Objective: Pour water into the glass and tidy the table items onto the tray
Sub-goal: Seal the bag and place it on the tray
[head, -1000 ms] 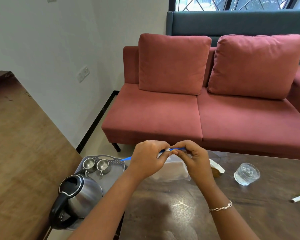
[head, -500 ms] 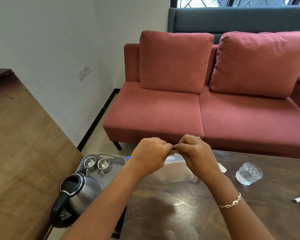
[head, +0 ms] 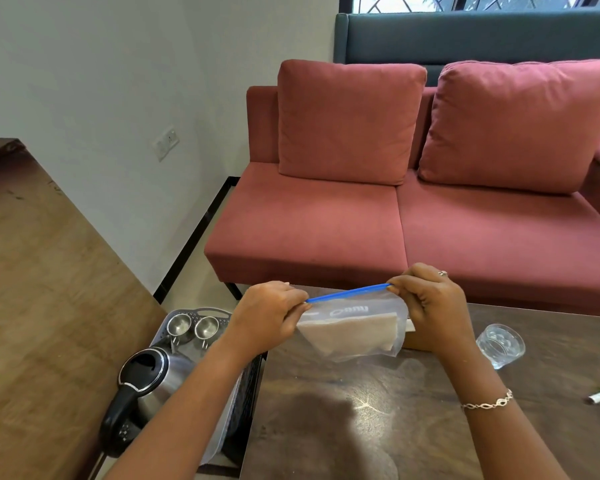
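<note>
Now the left hand (head: 267, 317) and right hand (head: 430, 306) slide apart, pinching the ends of the zip (head: 347, 293) on the bag (head: 354, 336); shut, I think, so tray (head: 201, 311) next.

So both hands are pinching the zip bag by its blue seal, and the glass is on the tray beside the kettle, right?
Not quite. The head view shows the glass on the dark table, not on the tray. The left hand and right hand do pinch the zip bag by its blue seal.
</note>
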Demonstrator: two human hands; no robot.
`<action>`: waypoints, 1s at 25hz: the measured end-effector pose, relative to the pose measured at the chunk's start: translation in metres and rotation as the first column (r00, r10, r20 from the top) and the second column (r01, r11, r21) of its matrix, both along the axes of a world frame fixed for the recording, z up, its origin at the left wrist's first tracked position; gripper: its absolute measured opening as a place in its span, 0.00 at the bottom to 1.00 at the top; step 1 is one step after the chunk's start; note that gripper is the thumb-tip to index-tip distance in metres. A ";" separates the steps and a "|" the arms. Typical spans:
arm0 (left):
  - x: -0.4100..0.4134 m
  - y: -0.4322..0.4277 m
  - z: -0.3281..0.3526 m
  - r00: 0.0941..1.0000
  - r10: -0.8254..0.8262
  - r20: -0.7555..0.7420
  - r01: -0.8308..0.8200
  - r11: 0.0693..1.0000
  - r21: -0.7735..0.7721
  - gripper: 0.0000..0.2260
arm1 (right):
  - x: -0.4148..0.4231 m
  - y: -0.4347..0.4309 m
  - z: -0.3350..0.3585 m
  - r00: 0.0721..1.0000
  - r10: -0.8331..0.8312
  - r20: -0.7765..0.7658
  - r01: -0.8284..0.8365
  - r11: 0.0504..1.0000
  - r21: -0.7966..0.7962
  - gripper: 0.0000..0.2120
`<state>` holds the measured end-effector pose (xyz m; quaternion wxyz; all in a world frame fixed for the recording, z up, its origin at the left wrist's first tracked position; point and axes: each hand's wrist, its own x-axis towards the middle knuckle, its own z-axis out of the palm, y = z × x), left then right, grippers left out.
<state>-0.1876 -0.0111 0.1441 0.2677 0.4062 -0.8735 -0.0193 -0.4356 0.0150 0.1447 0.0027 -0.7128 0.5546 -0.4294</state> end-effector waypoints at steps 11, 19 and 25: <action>0.009 0.007 0.007 0.862 0.133 -0.490 0.056 0.934 0.352 0.09 | -0.013 0.006 0.007 0.954 0.093 0.284 -0.125 0.987 0.098 0.11; 0.001 0.019 0.023 0.500 0.342 -0.796 0.538 0.597 0.595 0.16 | 0.004 0.007 0.035 0.668 0.236 0.706 -0.316 0.949 -0.017 0.17; -0.004 0.020 0.025 0.375 0.476 -0.795 0.482 0.633 0.606 0.07 | 0.007 0.003 0.018 0.432 0.164 0.887 -0.550 0.827 0.115 0.29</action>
